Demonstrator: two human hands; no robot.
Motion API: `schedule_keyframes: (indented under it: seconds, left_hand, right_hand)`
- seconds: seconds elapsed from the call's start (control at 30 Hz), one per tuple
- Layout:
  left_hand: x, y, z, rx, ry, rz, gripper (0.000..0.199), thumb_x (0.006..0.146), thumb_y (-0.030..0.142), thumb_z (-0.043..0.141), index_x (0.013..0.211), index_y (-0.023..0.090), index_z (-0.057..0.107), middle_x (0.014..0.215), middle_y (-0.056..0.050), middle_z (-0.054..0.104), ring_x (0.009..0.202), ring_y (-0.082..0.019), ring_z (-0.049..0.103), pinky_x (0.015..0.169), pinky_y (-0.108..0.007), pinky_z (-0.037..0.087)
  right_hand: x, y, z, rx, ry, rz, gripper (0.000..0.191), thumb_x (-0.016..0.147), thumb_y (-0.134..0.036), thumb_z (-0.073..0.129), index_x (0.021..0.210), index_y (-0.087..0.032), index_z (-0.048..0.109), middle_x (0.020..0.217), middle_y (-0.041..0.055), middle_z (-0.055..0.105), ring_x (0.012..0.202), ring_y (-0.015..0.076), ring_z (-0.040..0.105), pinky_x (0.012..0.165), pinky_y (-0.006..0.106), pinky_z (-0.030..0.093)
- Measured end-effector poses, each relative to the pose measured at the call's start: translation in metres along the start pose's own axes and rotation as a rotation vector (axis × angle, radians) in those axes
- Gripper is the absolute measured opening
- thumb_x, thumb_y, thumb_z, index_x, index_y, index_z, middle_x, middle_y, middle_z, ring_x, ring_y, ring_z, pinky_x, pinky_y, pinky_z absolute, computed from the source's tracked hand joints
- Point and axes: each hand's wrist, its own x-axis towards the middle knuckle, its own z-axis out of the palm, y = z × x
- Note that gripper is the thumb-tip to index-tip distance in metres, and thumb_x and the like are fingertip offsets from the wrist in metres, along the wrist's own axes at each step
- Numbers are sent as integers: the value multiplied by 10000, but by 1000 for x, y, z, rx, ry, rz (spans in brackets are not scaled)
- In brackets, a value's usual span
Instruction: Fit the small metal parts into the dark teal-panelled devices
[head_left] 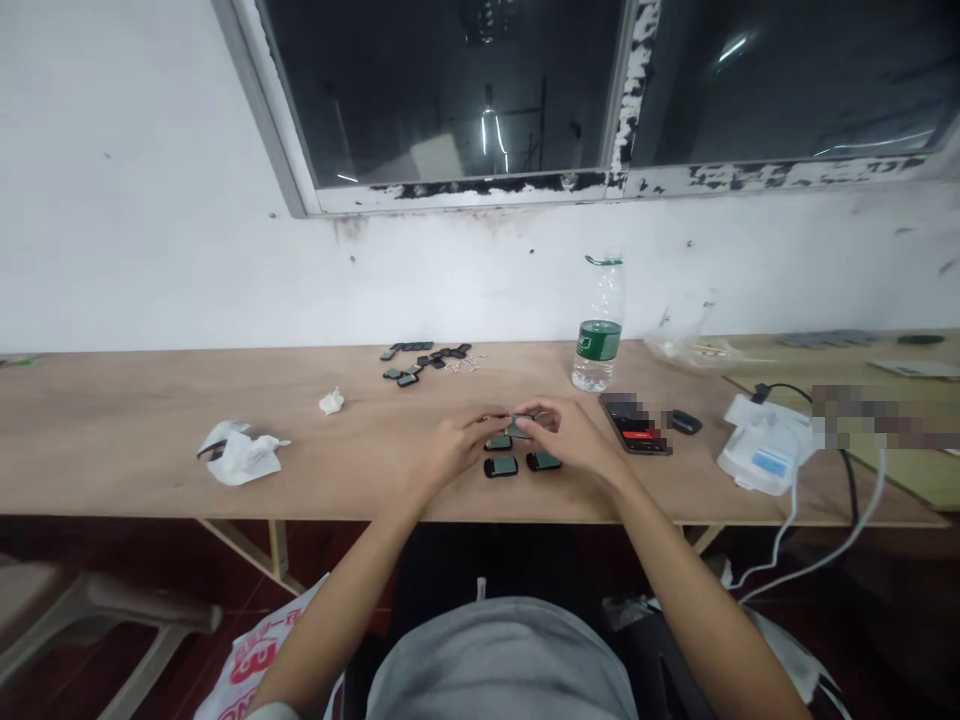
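Both of my hands meet above the wooden table, around a small flat piece with a grey-green face [519,428]. My right hand [564,430] pinches it between thumb and fingers. Fingers of my left hand [454,446] are closed together, their tips at the left edge of that piece. Just under the fingertips lies a small black-framed module with a grey-green screen [498,443], partly covered. Closer to me are two similar modules, a left one [501,467] and a right one [544,461], lying flat. Their exact kind is too small to tell.
Several dark modules [409,378] and small white bits [463,365] lie farther back. A water bottle [598,340], phone [634,424], black case [684,422] and white device with cables [766,445] stand rightward. Crumpled tissues [244,457] lie leftward; the table's front edge [337,517] is near me.
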Motion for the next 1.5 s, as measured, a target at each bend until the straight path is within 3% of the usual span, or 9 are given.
schedule_keyframes:
  seconds: [0.23,0.5,0.63,0.8,0.93,1.07,1.3,1.5]
  left_hand:
    - [1,3,-3,49,75,18,377,966,51,448,1242,215,645,1203,-109,688,1088,-203,678,893,-353,597]
    - [3,3,-5,32,-15,-63,279,1005,205,487,1233,221,648,1235,-109,681,1114,-212,674,933,-375,588]
    - [2,2,-3,-4,-1,-80,250,1006,240,504,1197,224,665,1207,-95,704,1084,-200,692,930,-352,586]
    - [0,-12,-10,-94,28,-277,214,1010,291,497,1106,191,660,1091,-75,744,988,-193,714,890,-322,573]
    - [-8,-37,-21,-139,-55,-495,249,1019,335,414,987,179,606,958,-65,717,870,-184,693,825,-323,558]
    - [-25,-64,-30,-120,-184,-562,190,953,362,493,964,184,557,953,-63,668,908,-211,647,850,-362,530]
    - [-41,-84,-25,-166,-400,-764,298,692,317,735,939,184,635,915,-60,692,864,-233,649,776,-345,535]
    - [-43,-86,-21,-170,-449,-785,258,701,303,727,930,187,699,885,-59,724,816,-229,664,725,-326,536]
  right_hand:
    - [1,-9,6,154,38,30,318,837,-442,703,1013,-177,706,983,80,741,842,211,721,729,336,640]
    - [3,-7,8,205,43,59,348,812,-474,723,982,-171,710,997,93,736,901,222,713,754,343,642]
    - [4,-7,9,186,27,64,311,830,-431,708,989,-163,698,1009,100,739,872,217,719,738,340,635]
    - [6,2,2,65,76,124,270,848,-338,677,1048,-158,656,1013,115,741,772,202,721,675,331,610]
    - [10,23,-12,-162,159,152,209,830,-286,670,996,-162,648,894,86,750,777,199,708,726,314,562]
    - [13,45,-22,-293,208,153,140,815,-286,656,865,-156,670,861,86,749,795,206,690,748,304,522]
    - [11,56,-21,-462,48,210,114,787,-268,676,790,-161,718,806,74,748,746,202,671,672,275,487]
    - [7,56,-24,-588,-21,202,100,796,-267,690,761,-182,729,781,70,753,731,205,670,645,273,450]
